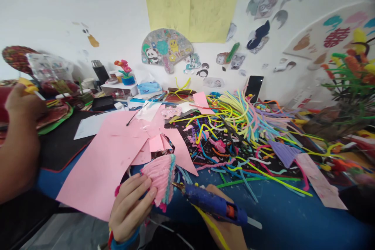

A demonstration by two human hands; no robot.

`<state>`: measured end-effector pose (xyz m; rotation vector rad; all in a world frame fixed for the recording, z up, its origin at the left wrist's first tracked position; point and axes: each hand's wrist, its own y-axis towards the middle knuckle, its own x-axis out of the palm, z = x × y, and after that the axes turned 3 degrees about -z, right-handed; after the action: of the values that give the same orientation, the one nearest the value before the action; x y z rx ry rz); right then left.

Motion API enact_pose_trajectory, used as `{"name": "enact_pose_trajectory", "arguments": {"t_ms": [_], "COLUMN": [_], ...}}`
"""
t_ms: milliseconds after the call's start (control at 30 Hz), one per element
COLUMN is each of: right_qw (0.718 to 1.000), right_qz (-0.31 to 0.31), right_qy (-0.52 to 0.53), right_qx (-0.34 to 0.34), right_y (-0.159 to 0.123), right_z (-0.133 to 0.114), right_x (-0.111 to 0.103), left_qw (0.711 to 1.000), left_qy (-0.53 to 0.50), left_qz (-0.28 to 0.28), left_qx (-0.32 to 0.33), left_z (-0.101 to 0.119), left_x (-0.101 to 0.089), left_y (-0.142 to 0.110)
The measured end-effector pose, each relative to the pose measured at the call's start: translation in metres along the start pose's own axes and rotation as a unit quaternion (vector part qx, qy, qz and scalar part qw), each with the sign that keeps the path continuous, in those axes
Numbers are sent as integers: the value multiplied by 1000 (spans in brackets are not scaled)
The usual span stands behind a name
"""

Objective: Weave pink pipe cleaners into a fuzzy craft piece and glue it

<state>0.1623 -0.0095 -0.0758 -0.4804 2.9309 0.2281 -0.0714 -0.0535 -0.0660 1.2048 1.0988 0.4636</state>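
Observation:
My left hand (130, 203) is closed on a pink pipe-cleaner piece (158, 175), roughly fan-shaped, with a light-blue strip along its right edge. In my right hand (225, 222) is a blue hot glue gun (213, 203), its handle hidden behind the body. The gun's metal nozzle points left and is close to the light-blue edge; I cannot tell whether they touch. A whitish glue stick (254, 222) sticks out of the gun's rear. Behind the piece lie pink paper sheets (102, 164) on the blue table (263, 211).
Loose pipe cleaners (246, 113) and scissors (231, 134) cover the table's back right. A purple fan-shaped piece (284, 153) lies at right, beside a vase of pipe-cleaner flowers (325, 117). A phone (254, 88) leans on the wall. At left, another person's hand (25, 101) holds a yellow tool.

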Motion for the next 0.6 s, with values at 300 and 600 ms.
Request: {"name": "enact_pose_trajectory", "arguments": {"t_ms": [300, 600], "right_qw": [999, 997], "right_qz": [1, -27], "right_qy": [-6, 2], "right_qx": [-54, -74], "right_y": [-8, -6], "right_z": [2, 1], "right_x": [6, 3], "left_qw": [1000, 1000], "left_qy": [10, 2], "left_qz": [4, 2], "left_qx": [-1, -11], "left_z": [-4, -4], "left_x": [-2, -3], "left_y": [-3, -6]}}
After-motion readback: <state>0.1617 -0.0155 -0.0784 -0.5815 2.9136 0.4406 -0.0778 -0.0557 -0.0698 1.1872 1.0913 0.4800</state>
